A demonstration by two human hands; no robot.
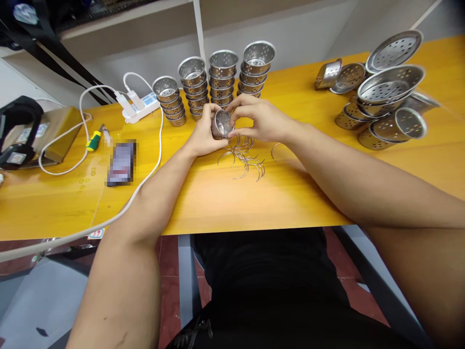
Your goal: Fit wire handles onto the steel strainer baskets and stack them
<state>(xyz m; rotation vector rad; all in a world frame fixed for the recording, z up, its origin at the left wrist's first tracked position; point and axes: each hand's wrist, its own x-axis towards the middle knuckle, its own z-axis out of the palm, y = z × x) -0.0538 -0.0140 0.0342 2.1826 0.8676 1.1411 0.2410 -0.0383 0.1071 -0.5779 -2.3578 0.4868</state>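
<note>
My left hand is wrapped round a small perforated metal cup, its mouth tilted toward me. At the cup's right rim, the fingers of my right hand are pinched together; what they hold, if anything, is too small to make out. Just below both hands, a loose bunch of thin curved wires lies on the yellow table. One more curved wire shows beside my right wrist. Behind my hands stand stacks of perforated metal cups, partly hidden by my fingers.
More metal cups and strainers lie in a loose group at the right. At the left are a phone, a green and yellow tool, a power strip, headphones and a white cable crossing my left forearm.
</note>
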